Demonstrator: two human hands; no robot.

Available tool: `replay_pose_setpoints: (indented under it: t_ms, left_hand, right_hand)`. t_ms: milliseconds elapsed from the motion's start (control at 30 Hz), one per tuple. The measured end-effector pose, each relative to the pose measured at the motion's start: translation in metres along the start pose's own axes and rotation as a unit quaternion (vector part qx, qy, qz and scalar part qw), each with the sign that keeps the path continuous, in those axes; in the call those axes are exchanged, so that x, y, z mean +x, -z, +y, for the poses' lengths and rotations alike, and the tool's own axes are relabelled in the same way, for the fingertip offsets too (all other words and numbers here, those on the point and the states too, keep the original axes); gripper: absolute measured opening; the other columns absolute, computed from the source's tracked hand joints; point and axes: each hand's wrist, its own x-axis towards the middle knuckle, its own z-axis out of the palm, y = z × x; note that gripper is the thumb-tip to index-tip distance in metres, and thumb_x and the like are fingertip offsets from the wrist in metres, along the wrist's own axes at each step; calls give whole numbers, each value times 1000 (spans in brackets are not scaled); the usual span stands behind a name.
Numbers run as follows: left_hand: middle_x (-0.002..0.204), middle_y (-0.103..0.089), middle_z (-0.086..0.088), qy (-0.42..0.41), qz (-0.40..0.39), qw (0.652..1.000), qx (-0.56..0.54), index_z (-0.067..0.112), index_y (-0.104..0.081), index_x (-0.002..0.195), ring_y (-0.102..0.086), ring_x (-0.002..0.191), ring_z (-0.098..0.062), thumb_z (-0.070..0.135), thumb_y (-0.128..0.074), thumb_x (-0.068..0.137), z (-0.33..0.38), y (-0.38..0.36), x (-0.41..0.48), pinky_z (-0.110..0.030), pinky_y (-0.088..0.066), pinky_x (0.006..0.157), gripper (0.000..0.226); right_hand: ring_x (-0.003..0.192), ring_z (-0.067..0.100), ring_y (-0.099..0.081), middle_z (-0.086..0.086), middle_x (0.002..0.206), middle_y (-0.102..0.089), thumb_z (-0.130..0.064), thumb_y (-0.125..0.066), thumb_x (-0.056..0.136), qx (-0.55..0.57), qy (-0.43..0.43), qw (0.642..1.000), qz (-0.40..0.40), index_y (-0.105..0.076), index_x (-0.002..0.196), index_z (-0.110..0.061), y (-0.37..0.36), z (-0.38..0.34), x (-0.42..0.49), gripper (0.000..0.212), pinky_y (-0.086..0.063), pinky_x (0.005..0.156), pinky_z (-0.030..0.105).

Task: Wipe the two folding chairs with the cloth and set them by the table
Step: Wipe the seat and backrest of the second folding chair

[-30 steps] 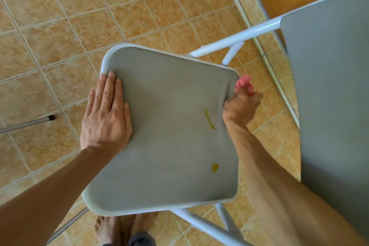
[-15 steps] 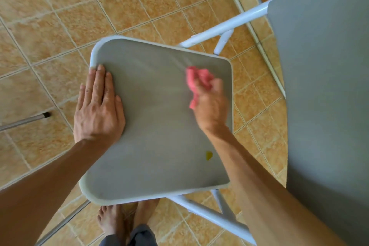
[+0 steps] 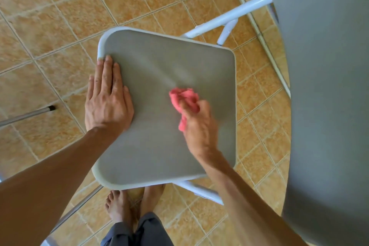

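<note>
Right hand [image 3: 197, 126] grips bunched pink cloth [image 3: 184, 100] in curled fingers, pressing it on middle of grey chair seat [image 3: 159, 152]; hand blurred. Left hand [image 3: 107, 98] flat, fingers straight, pinning seat's left edge. Backrest [image 3: 329, 106] at right. Risks: folding seat tips or chair skids on tile floor [image 3: 50, 26] if bracing pressure drops; balled cloth skips corners.

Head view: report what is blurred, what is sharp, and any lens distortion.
In the head view, motion blur smears the right hand and the pink cloth it grips; the left hand, flat on the seat, is sharp; the wide lens bows the grout lines of the floor tiles and the edge of the backrest; light is soft, with no hard glare.
</note>
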Motion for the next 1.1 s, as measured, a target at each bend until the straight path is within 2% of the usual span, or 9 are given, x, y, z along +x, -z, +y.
replay_pose_setpoints:
  t_ms: [133, 233, 367, 467, 533, 700, 800, 967, 1100]
  left_hand:
    - [167, -8, -8, -3, -10, 1000, -10, 5, -18, 157, -3, 155, -24, 27, -31, 104, 0, -3, -3, -43, -10, 126, 58]
    - [167, -8, -7, 3, -15, 1000, -5, 6, -17, 157, -3, 155, -23, 27, -30, 105, 0, -3, -4, -42, -9, 126, 58]
    - [167, -8, -8, 2, -14, 1000, -10, 6, -17, 157, -3, 155, -24, 26, -31, 104, 1, -3, -4, -43, -9, 126, 58]
    - [167, -8, -9, 0, -12, 1000, -8, 5, -18, 157, -4, 155, -25, 26, -31, 104, 0, -4, -4, -44, -10, 125, 59]
    - [167, -8, -8, 0, -11, 1000, -5, 6, -17, 157, -4, 155, -25, 27, -30, 103, 0, -3, -3, -44, -10, 125, 59]
    - [168, -3, -7, 1, -25, 1000, -7, 7, -13, 158, 0, 155, -22, 30, -25, 103, 0, -3, -5, -42, -7, 126, 61]
    - [168, 0, -8, -11, -51, 999, -12, 6, -9, 158, 3, 155, -24, 32, -26, 104, -3, 2, -2, -45, -4, 125, 63]
    - [167, -3, -10, -66, -63, 996, -19, 8, -8, 159, 0, 155, -26, 34, -23, 104, -41, 18, -36, -51, 0, 124, 62]
    - [168, -5, -6, -52, -57, 994, -77, 13, -11, 159, -8, 154, -20, 33, -21, 105, -47, 6, -55, -48, -6, 124, 59]
  right_hand:
    - [103, 41, -63, 18, 119, -60, -88, -54, 79, 21, -227, 971, 66, -63, 109, -33, 15, 88, -8, 63, -58, 87, 51]
    - [96, 38, -63, 14, 110, -56, -70, -51, 94, 22, -363, 927, 90, -63, 120, -29, -11, 68, -47, 50, -51, 76, 44]
    - [67, 17, -47, -7, 83, -52, -50, -56, 102, 141, -234, 961, 52, -65, 101, -21, -37, -31, -87, 30, -45, 60, 37]
    - [74, -5, -52, -28, 88, -52, -33, -53, 105, 226, -33, 973, -31, -69, 115, -18, -30, -65, -109, 24, -46, 69, 13]
    - [63, 11, -52, -18, 84, -61, -30, -54, 105, 217, 3, 975, -46, -72, 111, -10, -16, -43, -104, 28, -44, 54, 29]
    - [83, 31, -62, 7, 84, -65, -14, -64, 92, -96, -327, 939, -43, -64, 95, -28, 36, 64, -69, 14, -56, 75, 46]
    - [95, 36, -63, 13, 109, -61, -1, -53, 84, -42, -441, 893, -79, -50, 103, -27, 36, 70, -61, 32, -57, 84, 50]
    - [117, 43, -45, 19, 132, -36, 7, -53, 88, -15, -478, 876, -61, -37, 130, -20, 26, 54, -60, 52, -55, 83, 51]
    - [85, 34, -54, 12, 111, -43, 10, -40, 81, 87, -433, 897, 14, -43, 100, -17, 7, 16, -71, 33, -43, 60, 33]
